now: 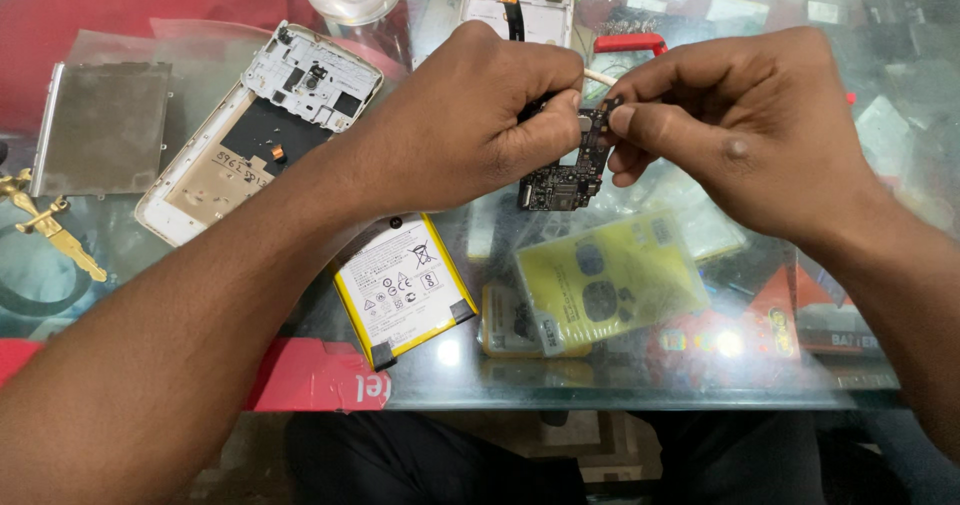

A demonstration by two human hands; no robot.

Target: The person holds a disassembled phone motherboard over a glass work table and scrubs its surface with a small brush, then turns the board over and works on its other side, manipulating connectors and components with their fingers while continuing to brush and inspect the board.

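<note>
At frame centre, the left hand (pixel 470 130) and right hand (pixel 735 125) both pinch a dark phone circuit board (pixel 565 170). A yellow-edged battery (pixel 405 290) lies below on the glass table (pixel 640 380), with an opened phone frame (pixel 255 130) at upper left.

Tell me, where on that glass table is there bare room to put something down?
Bare glass table runs along the near edge, in front of the yellow-edged battery and yellow film. A smaller patch lies between the metal plate and the gold tool. It is crowded under the left hand, right hand and circuit board.
</note>
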